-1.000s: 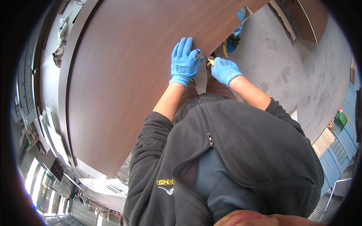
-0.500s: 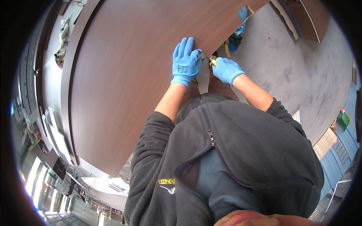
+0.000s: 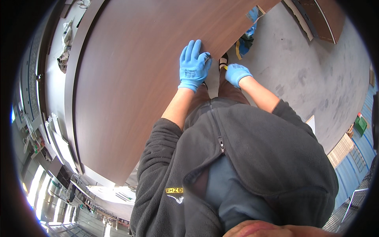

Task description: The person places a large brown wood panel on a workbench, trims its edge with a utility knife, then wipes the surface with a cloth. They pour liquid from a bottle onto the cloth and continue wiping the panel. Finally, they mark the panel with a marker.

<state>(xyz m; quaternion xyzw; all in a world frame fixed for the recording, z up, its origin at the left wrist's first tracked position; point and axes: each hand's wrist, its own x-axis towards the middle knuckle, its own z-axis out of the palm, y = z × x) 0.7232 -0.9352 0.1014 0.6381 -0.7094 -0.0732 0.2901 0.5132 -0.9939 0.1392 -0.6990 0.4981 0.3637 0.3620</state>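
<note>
A wide dark brown wood-grain panel lies in front of me and to my left. My left hand, in a blue glove, rests on it close to its near right edge, with fingers stretched out along the surface. The thumb sits at that edge; whether it touches something small there, I cannot tell. Just off the edge, my gloved right hand is closed round a yellow-handled tool. Only a bit of yellow shows past the fingers, and its tip cannot be made out.
Under the panel's far right corner is a blue plastic bag. Another brown panel stands at the far right on the grey floor. My shoe is just below the panel edge. Crumpled cloth lies at the far left.
My right hand has moved slightly right and toward me, away from the panel edge, and its wrist has turned, hiding the tool's thin metal tip. My left hand has barely moved.
</note>
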